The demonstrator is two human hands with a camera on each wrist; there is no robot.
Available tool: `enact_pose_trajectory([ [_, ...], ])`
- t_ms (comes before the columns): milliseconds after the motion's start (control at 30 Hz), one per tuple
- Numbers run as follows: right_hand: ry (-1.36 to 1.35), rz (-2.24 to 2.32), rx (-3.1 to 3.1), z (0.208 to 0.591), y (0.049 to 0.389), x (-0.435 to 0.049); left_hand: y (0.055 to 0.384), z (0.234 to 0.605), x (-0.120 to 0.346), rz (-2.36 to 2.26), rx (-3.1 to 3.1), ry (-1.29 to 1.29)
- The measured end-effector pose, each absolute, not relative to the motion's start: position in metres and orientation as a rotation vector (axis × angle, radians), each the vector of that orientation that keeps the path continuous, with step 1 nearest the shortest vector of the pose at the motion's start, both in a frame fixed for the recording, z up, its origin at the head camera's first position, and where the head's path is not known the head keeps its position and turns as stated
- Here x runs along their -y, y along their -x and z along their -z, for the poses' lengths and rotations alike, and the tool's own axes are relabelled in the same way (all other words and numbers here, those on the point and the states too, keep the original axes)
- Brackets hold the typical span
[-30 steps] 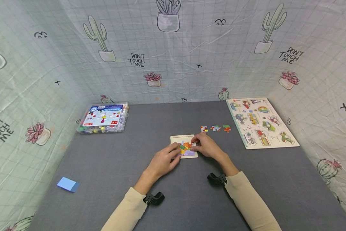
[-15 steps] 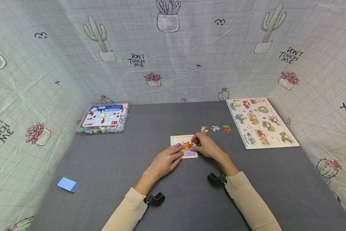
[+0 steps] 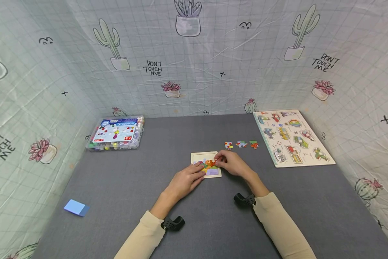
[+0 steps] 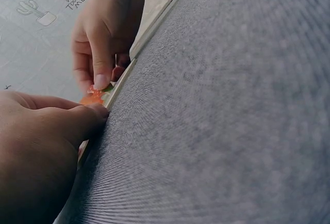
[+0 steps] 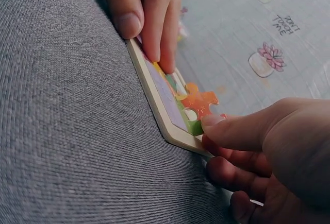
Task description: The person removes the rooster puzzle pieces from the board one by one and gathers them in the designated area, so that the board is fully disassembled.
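A small wooden jigsaw tray (image 3: 217, 176) lies on the grey table in the head view, partly filled with colourful pieces. My left hand (image 3: 185, 180) rests on its left side; in the right wrist view those fingers lie fairly straight across the pieces, thumb at the near rim. My right hand (image 3: 231, 163) is at the tray's right side. Between its thumb and forefinger it pinches an orange jigsaw piece (image 5: 200, 101), which stands tilted over the tray in the right wrist view. Part of the picture is hidden under the left fingers.
Three loose jigsaw pieces (image 3: 241, 144) lie in a row behind the right hand. A large picture board (image 3: 289, 144) is at back right, a clear plastic box (image 3: 116, 133) of coloured parts at back left. A blue block (image 3: 76, 207) lies at front left.
My left fingers have shifted slightly right over the tray and lie flatter. The orange piece in my right fingers has tilted and moved a little; the loose pieces stay put.
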State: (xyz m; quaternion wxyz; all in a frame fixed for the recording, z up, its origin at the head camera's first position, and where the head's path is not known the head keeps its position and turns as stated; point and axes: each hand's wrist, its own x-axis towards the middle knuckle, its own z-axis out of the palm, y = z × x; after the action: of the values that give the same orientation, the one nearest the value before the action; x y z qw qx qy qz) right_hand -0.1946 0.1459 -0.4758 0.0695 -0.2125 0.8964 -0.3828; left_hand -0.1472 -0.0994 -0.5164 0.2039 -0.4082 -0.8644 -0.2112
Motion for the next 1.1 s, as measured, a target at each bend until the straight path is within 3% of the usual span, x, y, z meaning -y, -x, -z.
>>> enact_pose_trajectory([
  [533,0.621,1.248,-2.594,0.478,0.2,-0.155,0.147,0.515,0.1,0.56,2.365,1.127],
  [1100,0.418,1.371,-2.481,0.467,0.204,-0.179,0.147,0.517,0.099,0.55,2.359,1.11],
])
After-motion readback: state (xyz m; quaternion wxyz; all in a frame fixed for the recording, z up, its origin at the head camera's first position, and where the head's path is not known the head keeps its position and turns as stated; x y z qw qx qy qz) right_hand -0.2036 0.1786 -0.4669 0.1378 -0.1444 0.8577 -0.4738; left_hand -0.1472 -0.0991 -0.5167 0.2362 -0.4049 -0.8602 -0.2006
